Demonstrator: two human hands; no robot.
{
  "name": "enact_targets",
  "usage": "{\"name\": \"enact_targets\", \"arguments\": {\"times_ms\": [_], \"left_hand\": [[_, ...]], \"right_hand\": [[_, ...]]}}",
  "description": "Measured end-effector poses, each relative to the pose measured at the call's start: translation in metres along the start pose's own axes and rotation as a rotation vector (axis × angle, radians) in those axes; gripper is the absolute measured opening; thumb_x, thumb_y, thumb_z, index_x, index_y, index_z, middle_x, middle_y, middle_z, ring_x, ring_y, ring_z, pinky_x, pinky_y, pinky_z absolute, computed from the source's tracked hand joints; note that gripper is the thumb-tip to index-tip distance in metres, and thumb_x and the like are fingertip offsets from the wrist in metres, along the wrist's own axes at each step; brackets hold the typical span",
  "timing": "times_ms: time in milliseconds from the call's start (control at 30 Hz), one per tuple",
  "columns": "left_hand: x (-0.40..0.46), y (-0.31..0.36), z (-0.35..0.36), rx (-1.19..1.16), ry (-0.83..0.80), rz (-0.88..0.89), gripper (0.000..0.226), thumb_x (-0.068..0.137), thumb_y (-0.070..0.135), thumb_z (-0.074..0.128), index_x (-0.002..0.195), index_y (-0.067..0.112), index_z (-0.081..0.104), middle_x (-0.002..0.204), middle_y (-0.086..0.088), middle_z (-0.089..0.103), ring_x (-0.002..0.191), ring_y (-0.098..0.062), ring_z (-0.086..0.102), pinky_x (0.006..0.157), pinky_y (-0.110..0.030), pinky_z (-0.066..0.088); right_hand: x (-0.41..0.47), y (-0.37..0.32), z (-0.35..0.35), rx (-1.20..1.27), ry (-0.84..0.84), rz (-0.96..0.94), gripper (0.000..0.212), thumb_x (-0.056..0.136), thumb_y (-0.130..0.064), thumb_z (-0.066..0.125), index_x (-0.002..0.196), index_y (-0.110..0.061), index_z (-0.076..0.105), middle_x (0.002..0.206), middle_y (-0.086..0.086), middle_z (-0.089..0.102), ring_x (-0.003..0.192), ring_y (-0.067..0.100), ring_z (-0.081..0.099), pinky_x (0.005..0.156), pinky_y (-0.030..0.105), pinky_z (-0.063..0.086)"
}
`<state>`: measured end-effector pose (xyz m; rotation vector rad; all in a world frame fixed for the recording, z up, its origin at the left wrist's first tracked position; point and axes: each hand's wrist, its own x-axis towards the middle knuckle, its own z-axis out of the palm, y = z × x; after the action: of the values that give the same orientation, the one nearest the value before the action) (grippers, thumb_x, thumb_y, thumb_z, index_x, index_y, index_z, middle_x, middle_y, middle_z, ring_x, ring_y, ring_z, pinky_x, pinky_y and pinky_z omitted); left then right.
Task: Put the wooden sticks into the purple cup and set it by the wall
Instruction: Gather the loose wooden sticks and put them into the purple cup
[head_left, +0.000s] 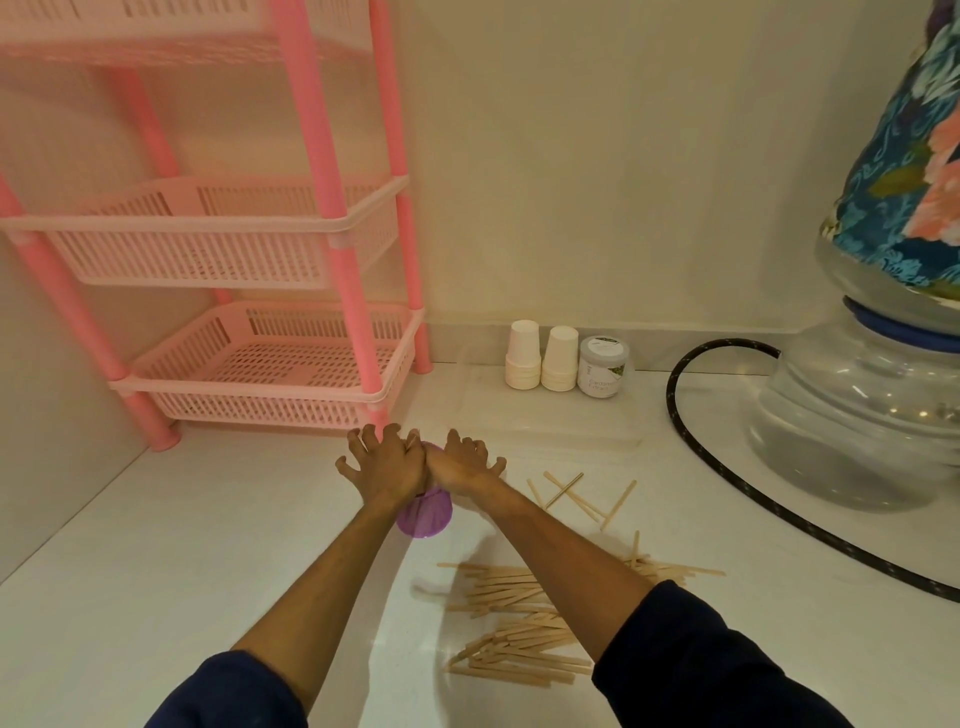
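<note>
The purple cup (423, 515) stands on the white surface, its upper part hidden under my wrists. My left hand (384, 462) and my right hand (466, 462) are side by side above it, wrists touching, fingers spread and slightly curled, holding nothing. A large pile of wooden sticks (519, 629) lies on the surface under my right forearm. A few loose wooden sticks (576, 496) lie scattered to the right of the cup.
A pink basket rack (260, 364) stands at the back left. Two stacks of white paper cups (540, 358) and a white jar (602, 366) stand by the wall. A clear tray (545, 421) lies ahead of my hands. At right stand a water bottle (857, 415) and a black hose (685, 415).
</note>
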<state>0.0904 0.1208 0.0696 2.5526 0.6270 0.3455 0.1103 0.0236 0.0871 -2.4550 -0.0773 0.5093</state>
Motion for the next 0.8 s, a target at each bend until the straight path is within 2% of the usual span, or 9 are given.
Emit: {"name": "enact_targets", "arguments": {"times_ms": [133,233,433,533,633,700,800], "left_hand": [[0.003,0.002,0.002,-0.047,0.052,0.009,0.039,0.097,0.038,0.034,0.125,0.02,0.056,0.142,-0.01,0.042,0.137,-0.027,0.021,0.108,-0.053,0.013],[0.004,0.002,0.002,-0.146,0.077,0.004,0.037,0.096,0.039,0.037,0.119,0.02,0.06,0.137,-0.007,0.048,0.134,-0.026,0.027,0.107,-0.053,0.014],[0.004,0.01,-0.012,-0.307,0.201,0.048,0.028,0.092,0.036,0.046,0.109,0.019,0.06,0.126,-0.003,0.056,0.129,-0.022,0.034,0.107,-0.052,0.015],[-0.007,0.018,-0.018,-0.299,0.304,0.217,0.031,0.088,0.038,0.044,0.109,0.019,0.056,0.125,-0.003,0.054,0.126,-0.023,0.038,0.107,-0.049,0.018],[-0.028,0.029,-0.018,-0.305,0.348,0.465,0.03,0.089,0.033,0.05,0.113,0.017,0.055,0.128,-0.004,0.053,0.124,-0.022,0.042,0.105,-0.045,0.03],[-0.047,0.033,-0.012,-0.32,0.279,0.596,0.031,0.09,0.031,0.052,0.117,0.016,0.056,0.128,-0.004,0.054,0.121,-0.02,0.046,0.1,-0.037,0.037],[-0.082,0.032,0.005,-0.266,0.103,0.734,0.037,0.091,0.036,0.047,0.118,0.012,0.057,0.121,-0.005,0.059,0.111,-0.02,0.053,0.091,-0.029,0.039]], "right_hand": [[0.001,-0.002,-0.004,0.012,0.022,-0.017,0.061,0.098,-0.055,0.023,0.143,-0.017,0.037,0.147,0.011,0.042,0.142,0.029,0.025,0.113,0.054,0.01],[0.002,-0.004,-0.009,0.068,0.095,-0.042,0.058,0.097,-0.054,0.029,0.14,-0.017,0.042,0.14,0.009,0.051,0.136,0.028,0.037,0.11,0.051,0.014],[0.0,0.005,-0.027,0.244,0.263,-0.185,0.047,0.095,-0.046,0.046,0.136,-0.022,0.047,0.137,0.003,0.055,0.127,0.024,0.049,0.107,0.043,0.026],[-0.006,0.027,-0.034,0.244,0.303,-0.299,0.04,0.094,-0.04,0.052,0.13,-0.021,0.054,0.132,0.0,0.058,0.119,0.02,0.055,0.103,0.04,0.039],[-0.012,0.061,-0.039,0.097,0.358,-0.352,0.035,0.094,-0.037,0.052,0.125,-0.02,0.058,0.124,-0.002,0.063,0.109,0.018,0.06,0.095,0.036,0.045],[-0.017,0.088,-0.041,0.007,0.37,-0.35,0.034,0.094,-0.038,0.051,0.122,-0.02,0.06,0.118,-0.003,0.065,0.104,0.018,0.061,0.089,0.034,0.046],[-0.03,0.132,-0.042,-0.105,0.348,-0.348,0.033,0.094,-0.039,0.05,0.119,-0.021,0.061,0.111,-0.004,0.065,0.098,0.018,0.062,0.084,0.033,0.045]]}}
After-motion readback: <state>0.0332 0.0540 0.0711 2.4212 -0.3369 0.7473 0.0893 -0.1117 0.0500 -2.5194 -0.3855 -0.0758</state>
